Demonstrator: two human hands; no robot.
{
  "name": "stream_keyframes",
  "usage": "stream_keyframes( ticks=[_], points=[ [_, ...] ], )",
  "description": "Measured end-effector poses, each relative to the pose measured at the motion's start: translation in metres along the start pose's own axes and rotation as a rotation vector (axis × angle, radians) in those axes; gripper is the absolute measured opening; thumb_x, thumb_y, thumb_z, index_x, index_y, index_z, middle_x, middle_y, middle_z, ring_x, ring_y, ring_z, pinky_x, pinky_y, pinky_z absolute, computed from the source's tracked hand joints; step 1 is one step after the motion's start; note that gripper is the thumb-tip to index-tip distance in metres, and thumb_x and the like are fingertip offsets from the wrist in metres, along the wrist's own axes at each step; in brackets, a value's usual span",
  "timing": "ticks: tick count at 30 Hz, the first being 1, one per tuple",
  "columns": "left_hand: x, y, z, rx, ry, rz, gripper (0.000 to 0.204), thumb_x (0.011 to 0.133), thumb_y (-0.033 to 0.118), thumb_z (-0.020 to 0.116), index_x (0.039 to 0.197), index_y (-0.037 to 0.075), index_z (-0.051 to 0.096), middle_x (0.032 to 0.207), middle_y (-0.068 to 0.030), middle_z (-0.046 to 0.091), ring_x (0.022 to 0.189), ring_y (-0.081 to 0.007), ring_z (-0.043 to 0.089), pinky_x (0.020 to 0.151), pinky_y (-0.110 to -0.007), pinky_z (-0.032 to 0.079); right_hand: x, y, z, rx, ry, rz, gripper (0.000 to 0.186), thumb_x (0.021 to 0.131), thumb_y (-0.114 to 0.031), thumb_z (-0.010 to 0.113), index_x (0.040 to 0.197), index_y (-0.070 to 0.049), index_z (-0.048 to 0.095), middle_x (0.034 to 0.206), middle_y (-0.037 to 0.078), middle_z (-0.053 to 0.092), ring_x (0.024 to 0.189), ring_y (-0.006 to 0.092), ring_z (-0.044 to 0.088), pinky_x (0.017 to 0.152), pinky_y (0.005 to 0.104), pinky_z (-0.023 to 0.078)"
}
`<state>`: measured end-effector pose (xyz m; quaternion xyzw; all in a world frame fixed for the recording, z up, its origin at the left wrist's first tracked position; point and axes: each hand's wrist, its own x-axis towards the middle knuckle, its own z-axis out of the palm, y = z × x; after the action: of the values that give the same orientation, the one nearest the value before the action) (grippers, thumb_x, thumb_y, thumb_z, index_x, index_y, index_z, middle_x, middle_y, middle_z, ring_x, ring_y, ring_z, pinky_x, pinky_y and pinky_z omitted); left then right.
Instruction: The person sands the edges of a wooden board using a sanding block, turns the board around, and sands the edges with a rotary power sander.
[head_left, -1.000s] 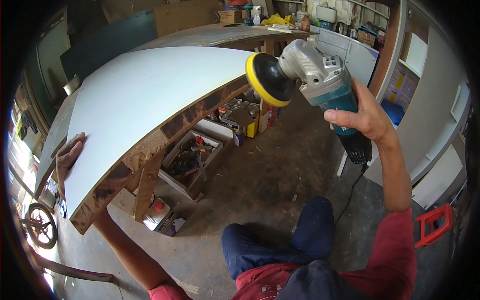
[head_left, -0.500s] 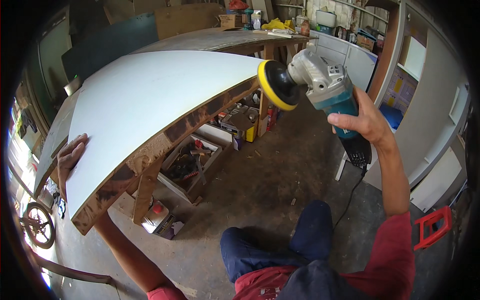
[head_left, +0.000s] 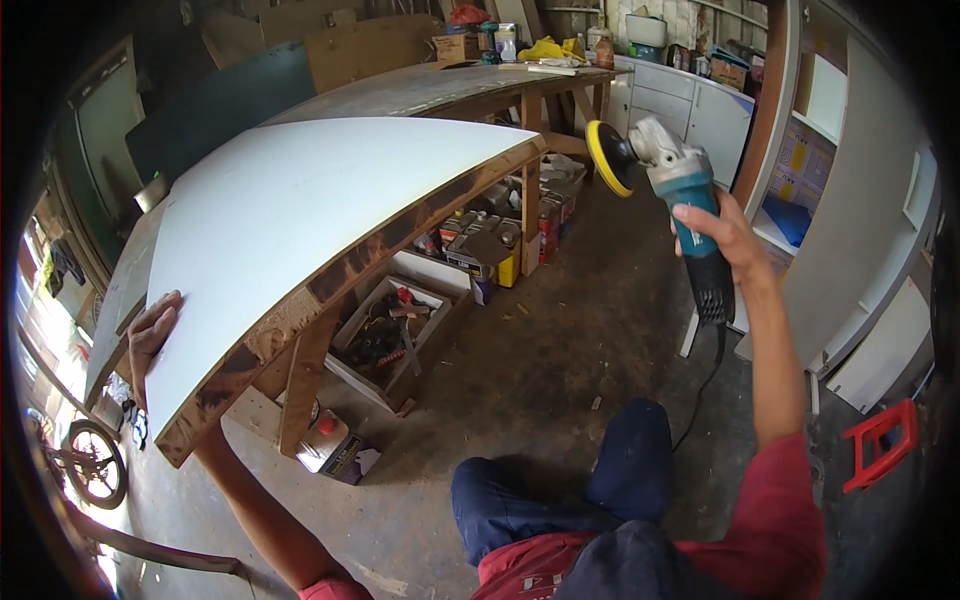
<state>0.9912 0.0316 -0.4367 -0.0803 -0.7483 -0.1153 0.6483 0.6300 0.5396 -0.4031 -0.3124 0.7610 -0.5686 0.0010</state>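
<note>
A teal-and-silver angle grinder (head_left: 690, 190) with a black and yellow round backing pad (head_left: 610, 158) is held up by my right hand (head_left: 725, 238). My fingers and thumb wrap round its body, and the pad hangs in the air to the right of a white panel (head_left: 330, 200), apart from it. The panel has a thick, rough wooden edge (head_left: 375, 245) facing me. Passing beneath the near corner, my left arm comes up at the far-left side, where my left hand (head_left: 155, 335) grips the panel's edge with its fingers on the white top. The palm is mostly hidden.
A workbench (head_left: 400, 85) stands behind the panel. Below are a wooden drawer of tools (head_left: 385, 325), several cans and a metal tin (head_left: 335, 450). The grinder's cord (head_left: 700, 395) hangs near my knee. A pale cabinet (head_left: 860, 220) and a red stool (head_left: 880, 445) are at right.
My right hand has moved the grinder right, so its pad is now farther from the panel's far-right corner. The left hand keeps its place on the panel; the view has shifted slightly.
</note>
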Motion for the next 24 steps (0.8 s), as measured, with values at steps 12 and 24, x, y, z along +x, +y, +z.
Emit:
stream_keyframes(
  ticks=[12,24],
  points=[
    [-0.106,0.064,-0.005,0.487,0.333,-0.268,0.057,0.098,0.018,0.070,0.144,-0.006,0.048,0.149,-0.0186,0.050,0.139,-0.0295,0.048,0.120,-0.046,0.033,-0.091,0.164,0.097,0.819,0.190,0.153,0.047,0.085,-0.034,0.077,0.114,-0.003,0.058,0.084,0.011,0.066,0.062,0.0219,0.067,0.056,0.0331,0.056],
    [-0.464,0.168,0.133,0.077,-1.280,-0.772,0.077,0.078,0.059,0.080,0.145,0.029,0.059,0.165,-0.0194,0.031,0.152,-0.0422,0.027,0.125,-0.047,0.024,-0.128,0.245,0.118,1.103,0.153,0.526,0.039,0.090,-0.037,0.075,0.107,-0.007,0.056,0.079,0.009,0.065,0.061,0.0224,0.068,0.053,0.0348,0.057]
  ],
)
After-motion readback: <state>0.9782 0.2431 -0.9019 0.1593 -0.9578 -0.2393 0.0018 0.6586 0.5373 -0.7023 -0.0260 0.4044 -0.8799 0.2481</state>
